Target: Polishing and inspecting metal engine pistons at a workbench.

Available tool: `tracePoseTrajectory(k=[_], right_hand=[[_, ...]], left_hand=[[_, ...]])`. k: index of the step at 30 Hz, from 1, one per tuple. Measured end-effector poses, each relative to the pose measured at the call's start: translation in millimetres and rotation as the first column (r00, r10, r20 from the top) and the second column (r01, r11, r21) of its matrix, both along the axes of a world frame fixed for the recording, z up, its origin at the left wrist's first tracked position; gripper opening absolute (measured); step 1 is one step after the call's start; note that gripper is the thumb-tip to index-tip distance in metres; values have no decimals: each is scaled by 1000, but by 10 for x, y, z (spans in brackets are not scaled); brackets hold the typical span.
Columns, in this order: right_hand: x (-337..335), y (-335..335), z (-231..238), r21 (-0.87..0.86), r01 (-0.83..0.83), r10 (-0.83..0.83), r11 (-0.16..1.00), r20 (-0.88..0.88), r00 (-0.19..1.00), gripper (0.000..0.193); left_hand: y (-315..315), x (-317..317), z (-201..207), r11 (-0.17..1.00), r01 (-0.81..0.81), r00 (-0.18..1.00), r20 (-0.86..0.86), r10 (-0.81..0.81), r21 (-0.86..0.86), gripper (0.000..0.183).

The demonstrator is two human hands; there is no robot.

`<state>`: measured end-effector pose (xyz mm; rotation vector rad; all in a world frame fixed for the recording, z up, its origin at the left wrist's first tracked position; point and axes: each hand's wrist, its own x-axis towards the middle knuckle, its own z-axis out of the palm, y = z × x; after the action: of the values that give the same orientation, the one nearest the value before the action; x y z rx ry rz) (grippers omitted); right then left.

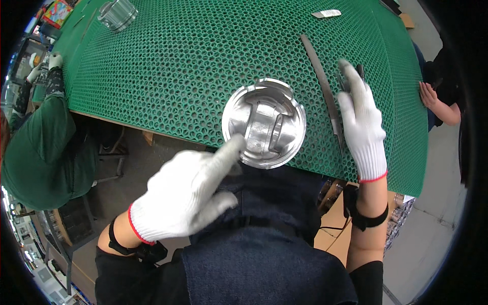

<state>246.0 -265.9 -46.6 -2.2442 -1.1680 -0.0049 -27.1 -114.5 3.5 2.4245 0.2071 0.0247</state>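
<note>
A shiny metal piston [262, 124] lies on the green mat near the table's front edge, its hollow underside facing up. My left hand [185, 190], in a white knit glove with a red cuff, reaches its index finger to the piston's lower left rim; the thumb is held apart. Whether the fingertip touches the metal is unclear. My gloved right hand [362, 117] rests over the mat with fingers stretched out. A slim dark tool [361, 71] shows beside its fingers, mostly hidden by them. Just left of that hand lies a long grey flat file [323, 84].
The green honeycomb mat [178, 66] covers the table. A second piston [118, 15] stands at the far left, and a white-handled blade [327, 13] lies at the back. A person in green [46, 147] sits at left; another person's hand [429, 95] rests on the right table edge.
</note>
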Motion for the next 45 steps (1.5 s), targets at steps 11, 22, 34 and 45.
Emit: tracePoseTrajectory(k=[11,22,34,45], right_hand=[[-378,-397,401,241,-59,66,969,-22,998,50],[-945,-1129,1650,387,-528,561,756,31,827,43],[-1102,-1346,1070,168,-225,186,960,218,958,17],[-2303,-3923,-1455,-813,439,-873,383,-162,460,40]], left_hand=[[243,98,-15,974,115,944,326,-47,-193,29],[1083,102,-135,860,-470,812,285,509,-196,18],[999,276,-331,912,-258,851,521,59,318,59],[-89,626,-301,893,426,804,394,-447,144,46]])
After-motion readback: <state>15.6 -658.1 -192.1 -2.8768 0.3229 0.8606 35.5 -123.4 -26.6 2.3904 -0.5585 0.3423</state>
